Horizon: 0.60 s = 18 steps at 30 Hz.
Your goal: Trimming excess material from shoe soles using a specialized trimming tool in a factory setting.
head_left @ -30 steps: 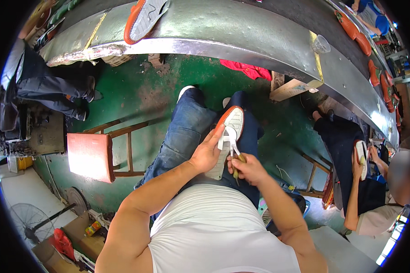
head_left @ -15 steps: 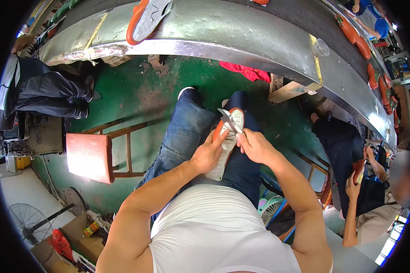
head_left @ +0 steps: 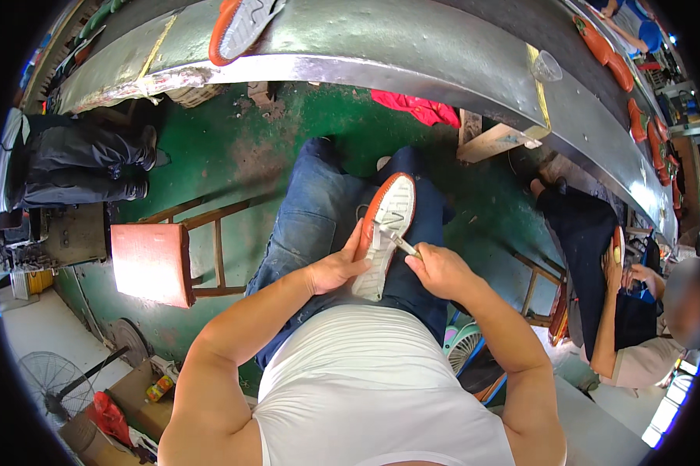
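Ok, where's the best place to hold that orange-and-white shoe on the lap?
Probably the heel half of the shoe, from its left edge, where the left hand already clasps it. The sole faces up and the right hand works a tool mid-sole, so that side stays clear.

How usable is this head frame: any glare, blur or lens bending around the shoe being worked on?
Head view: the shoe and both hands, left hand and right hand, are sharp and evenly lit at centre; the metal conveyor edge bows strongly from fisheye distortion and carries bright glare; black vignette rings the frame; the lower right corner is overexposed.

orange-edged white shoe sole (head_left: 385, 233) (ridged), blue jeans (head_left: 307, 225)
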{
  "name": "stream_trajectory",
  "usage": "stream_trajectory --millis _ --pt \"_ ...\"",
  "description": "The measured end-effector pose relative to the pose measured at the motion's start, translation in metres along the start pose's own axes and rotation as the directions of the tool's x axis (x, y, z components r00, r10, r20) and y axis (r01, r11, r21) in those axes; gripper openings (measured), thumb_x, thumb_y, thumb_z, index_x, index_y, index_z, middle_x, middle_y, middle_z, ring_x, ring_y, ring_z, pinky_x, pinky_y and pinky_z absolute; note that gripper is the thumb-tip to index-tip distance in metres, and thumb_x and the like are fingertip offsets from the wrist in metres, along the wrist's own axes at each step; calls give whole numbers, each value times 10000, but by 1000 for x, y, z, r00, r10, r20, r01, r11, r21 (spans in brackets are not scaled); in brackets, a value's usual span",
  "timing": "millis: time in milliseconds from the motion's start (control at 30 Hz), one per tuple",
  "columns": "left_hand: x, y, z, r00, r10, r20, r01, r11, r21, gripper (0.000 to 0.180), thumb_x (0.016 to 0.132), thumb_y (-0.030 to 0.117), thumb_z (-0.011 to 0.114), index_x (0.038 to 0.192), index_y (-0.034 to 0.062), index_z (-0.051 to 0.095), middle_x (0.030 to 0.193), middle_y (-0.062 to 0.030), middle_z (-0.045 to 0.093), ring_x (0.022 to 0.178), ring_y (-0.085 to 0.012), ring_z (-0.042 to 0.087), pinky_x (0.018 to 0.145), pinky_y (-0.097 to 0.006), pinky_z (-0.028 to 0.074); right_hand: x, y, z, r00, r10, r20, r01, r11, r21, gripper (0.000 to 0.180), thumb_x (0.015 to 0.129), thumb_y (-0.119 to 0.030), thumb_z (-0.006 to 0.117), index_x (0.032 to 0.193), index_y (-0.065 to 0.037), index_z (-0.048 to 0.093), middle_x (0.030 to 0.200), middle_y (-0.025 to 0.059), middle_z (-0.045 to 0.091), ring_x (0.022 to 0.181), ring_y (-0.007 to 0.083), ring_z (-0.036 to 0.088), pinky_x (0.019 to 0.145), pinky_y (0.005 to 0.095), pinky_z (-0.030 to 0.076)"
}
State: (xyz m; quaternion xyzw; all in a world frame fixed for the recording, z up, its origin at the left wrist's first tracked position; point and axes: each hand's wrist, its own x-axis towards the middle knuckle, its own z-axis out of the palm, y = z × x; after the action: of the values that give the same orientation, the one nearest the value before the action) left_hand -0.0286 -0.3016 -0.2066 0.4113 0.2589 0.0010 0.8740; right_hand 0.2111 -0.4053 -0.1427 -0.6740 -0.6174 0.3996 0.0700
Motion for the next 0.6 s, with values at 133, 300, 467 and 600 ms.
stream_trajectory --millis 133,300,467,600 --pt "4 -19 -2 997 19 -71 0 967 255 1010 981 155 601 1579 149 -213 1666 -158 104 1524 -234 161 1212 -324 180 -14 -22 -6 999 -8 -36 14 985 174 377 1024 -348 509 922 13 547 902 256 658 845 450 641 739 520 498" --pt "10 -10 8 991 10 -132 20 974 225 1048 933 73 657 1594 119 -155 1632 -162 222 1478 -238 286 1196 -325 252 -22 -7 31 998 26 58 -27 999 20 389 1017 -349 526 1037 36 580 916 249 667 878 463 639 761 507 507" --pt "5 -6 3 978 141 -156 -89 950 300 1024 912 47 673 1606 84 -79 1593 -160 314 1431 -225 369 1181 -311 277 -39 19 36 987 159 -21 -126 854 505 367 1064 -297 437 1033 34 594 827 118 672 711 209 660 677 349 520" --pt "-1 10 13 987 84 -134 -29 929 368 1017 886 15 669 1608 69 -45 1575 -158 343 1438 -209 347 1180 -313 272 -45 32 51 957 287 -30 -169 640 749 411 1080 -336 419 1043 33 596 839 85 659 720 139 635 660 290 511"
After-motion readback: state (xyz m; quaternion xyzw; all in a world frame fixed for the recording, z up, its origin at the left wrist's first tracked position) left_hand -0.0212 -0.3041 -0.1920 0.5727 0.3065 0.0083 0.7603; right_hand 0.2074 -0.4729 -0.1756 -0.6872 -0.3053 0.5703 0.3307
